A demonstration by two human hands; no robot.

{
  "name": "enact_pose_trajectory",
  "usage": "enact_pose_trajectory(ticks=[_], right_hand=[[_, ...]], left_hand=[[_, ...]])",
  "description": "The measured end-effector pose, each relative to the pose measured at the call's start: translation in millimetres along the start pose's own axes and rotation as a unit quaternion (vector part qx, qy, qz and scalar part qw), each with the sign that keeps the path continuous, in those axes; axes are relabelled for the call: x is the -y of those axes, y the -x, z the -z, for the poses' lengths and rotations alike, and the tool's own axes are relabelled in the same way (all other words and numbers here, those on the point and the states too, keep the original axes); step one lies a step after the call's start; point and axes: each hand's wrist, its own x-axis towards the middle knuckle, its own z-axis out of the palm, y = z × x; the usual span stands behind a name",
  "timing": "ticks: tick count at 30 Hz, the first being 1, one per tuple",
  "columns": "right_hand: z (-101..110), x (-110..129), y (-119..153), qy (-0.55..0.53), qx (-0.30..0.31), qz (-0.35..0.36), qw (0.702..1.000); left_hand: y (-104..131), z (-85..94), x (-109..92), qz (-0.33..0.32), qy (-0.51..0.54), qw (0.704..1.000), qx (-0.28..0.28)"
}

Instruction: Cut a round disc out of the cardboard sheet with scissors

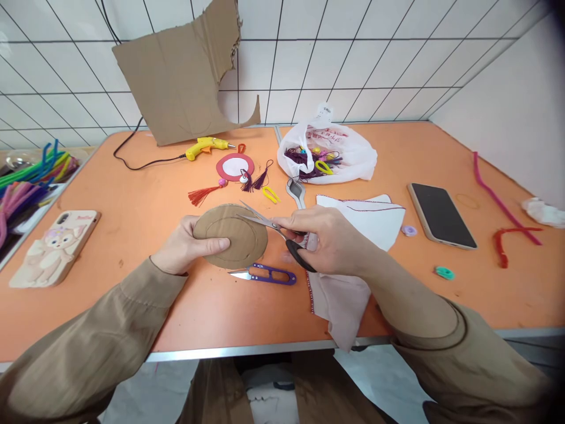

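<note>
My left hand (188,244) grips a round cardboard disc (247,238) by its left side, thumb on top. A smaller circle is drawn or scored on the disc. In my right hand (326,238) are black-handled scissors (296,250), their blades parted and pointing left over the disc's upper right part. Whether the blades touch the cardboard I cannot tell. Purple-handled thread snips (273,274) lie on the orange table (212,324) just below the disc. White cloth (366,221) with dark red stitched edges lies beneath and beyond my right hand.
Behind stand a yellow glue gun (207,147), a red-rimmed round piece (235,167), tassels (207,191) and a plastic bag (353,153). Cut cardboard (176,82) leans on the wall. Phones lie left (57,250) and right (441,215); pipe cleaners (503,200) lie far right.
</note>
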Motion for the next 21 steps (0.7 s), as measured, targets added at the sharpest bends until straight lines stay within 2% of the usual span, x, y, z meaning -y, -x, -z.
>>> enact_pose_trajectory(ticks=[14,21], right_hand=[[-2.3,4.9,0.5,-0.020,-0.008,0.037,0.999],[-2.9,5.1,0.7,-0.067,0.007,0.021,0.998]], left_hand=[[-3.0,3.1,3.5,-0.003,-0.005,1.000,0.027],[-2.8,6.1,4.3,0.009,-0.002,1.000,0.027]])
